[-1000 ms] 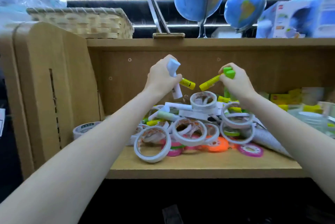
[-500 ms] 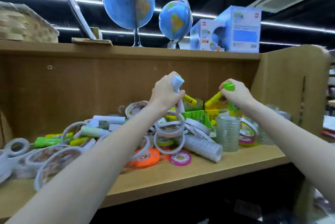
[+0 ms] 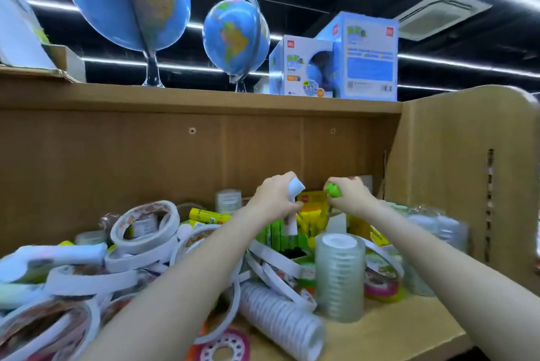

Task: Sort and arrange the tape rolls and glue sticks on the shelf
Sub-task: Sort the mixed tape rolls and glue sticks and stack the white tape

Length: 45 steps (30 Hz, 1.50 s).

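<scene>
- My left hand is curled round a white glue stick; its long axis runs near upright, white cap tilted up toward the shelf's back panel, lower end pointing down at the pile.
- My right hand grips a green-capped glue stick; only the rounded cap shows, pointing left toward the white cap and just beside it. I cannot tell the body's axis, since the fingers hide it.
- Both hands are raised above the shelf, near its back right corner.
- Yellow glue stick: lies flat toward the back edge, long axis running left to right.
- White tape rolls: heaped over the left and middle of the board, several tilted on edge.
- Clear tape stack: stands upright toward the right front, axis vertical.
- Toppled tape stack: lies on its side near the front edge, one end toward that edge.
- Pink patterned roll: flat at the front edge.
</scene>
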Motion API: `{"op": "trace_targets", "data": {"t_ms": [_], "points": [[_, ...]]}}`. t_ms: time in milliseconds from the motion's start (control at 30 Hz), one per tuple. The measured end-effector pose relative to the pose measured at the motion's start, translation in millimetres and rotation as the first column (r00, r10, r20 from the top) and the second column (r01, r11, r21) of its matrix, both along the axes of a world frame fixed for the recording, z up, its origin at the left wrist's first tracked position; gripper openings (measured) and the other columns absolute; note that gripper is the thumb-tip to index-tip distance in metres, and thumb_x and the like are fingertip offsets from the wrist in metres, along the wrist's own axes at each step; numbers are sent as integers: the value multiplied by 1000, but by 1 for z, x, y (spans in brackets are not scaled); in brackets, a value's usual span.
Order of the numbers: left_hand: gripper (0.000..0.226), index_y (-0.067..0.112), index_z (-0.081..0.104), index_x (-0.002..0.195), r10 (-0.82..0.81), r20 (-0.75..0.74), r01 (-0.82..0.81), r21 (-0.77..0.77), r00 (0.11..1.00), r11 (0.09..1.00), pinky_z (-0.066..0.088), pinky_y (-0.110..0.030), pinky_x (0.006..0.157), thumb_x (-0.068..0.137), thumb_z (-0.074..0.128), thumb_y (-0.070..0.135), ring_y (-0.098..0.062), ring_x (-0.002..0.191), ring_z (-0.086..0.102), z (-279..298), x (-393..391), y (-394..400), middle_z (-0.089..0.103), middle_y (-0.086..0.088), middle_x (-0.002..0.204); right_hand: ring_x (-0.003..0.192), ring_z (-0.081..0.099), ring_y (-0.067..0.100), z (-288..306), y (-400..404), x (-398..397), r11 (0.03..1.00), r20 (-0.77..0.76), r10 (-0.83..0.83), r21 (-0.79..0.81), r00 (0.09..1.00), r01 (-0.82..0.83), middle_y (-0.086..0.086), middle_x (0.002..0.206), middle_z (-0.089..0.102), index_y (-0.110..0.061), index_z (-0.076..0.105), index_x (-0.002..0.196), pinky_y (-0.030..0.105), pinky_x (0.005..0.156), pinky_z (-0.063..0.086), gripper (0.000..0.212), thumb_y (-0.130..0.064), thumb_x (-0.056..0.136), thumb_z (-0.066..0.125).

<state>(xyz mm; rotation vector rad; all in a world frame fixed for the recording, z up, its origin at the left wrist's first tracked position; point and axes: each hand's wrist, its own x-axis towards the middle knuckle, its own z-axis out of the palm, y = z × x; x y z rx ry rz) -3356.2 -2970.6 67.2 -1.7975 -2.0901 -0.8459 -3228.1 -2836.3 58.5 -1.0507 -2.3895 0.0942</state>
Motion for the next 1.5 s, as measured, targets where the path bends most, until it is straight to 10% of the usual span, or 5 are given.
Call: {"op": "trace_targets", "data": {"t_ms": [167, 367, 667, 1100, 1500], "points": [[50, 7, 44, 121, -1, -228, -76, -332, 974, 940, 38, -34, 84, 85, 65, 34, -31, 111, 47, -14, -12, 19, 49, -15, 122, 122, 41, 35, -8, 11, -6, 1000, 92, 28, -15, 995, -27, 14, 126, 55, -16, 46, 129, 39, 93, 40, 45, -36, 90, 57], [56, 9, 35, 131, 143, -404, -285, -318, 904, 904, 36, -42, 94, 91, 54, 43, -35, 118, 36, -25, -23, 19, 38, -14, 129, 121, 47, 31, -6, 14, 0, 1000, 109, -3, 27, 994, 0, 15, 128, 56, -14, 49, 131, 39, 93, 44, 57, -47, 86, 60], [38, 16, 48, 126, 64, -125, -112, -432, 990, 895, 44, -33, 84, 89, 55, 18, -27, 109, 53, -22, -23, 15, 53, -12, 124, 106, 58, 30, -3, 9, -1, 997, 21, -69, 31, 997, 68, 11, 117, 62, -14, 58, 123, 36, 80, 48, 61, -58, 81, 60], [27, 11, 59, 113, 79, -107, -91, -113, 991, 989, 46, -35, 90, 88, 50, 14, -24, 106, 56, -5, -19, -18, 60, -8, 117, 80, 60, 23, 3, 6, 9, 980, -248, 12, -189, 969, -60, 13, 110, 57, -6, 52, 117, 39, 76, 57, 28, -22, 94, 51], [32, 8, 64, 99, 113, -123, -89, 185, 986, 979, 44, -43, 84, 81, 43, 23, -30, 96, 56, -26, -27, -138, 59, -10, 99, 102, 58, 13, 17, -115, 35, 855, -83, 480, -180, 873, -487, -2, 109, 64, -21, 63, 107, 31, 91, 46, 24, -37, 89, 58]]}}
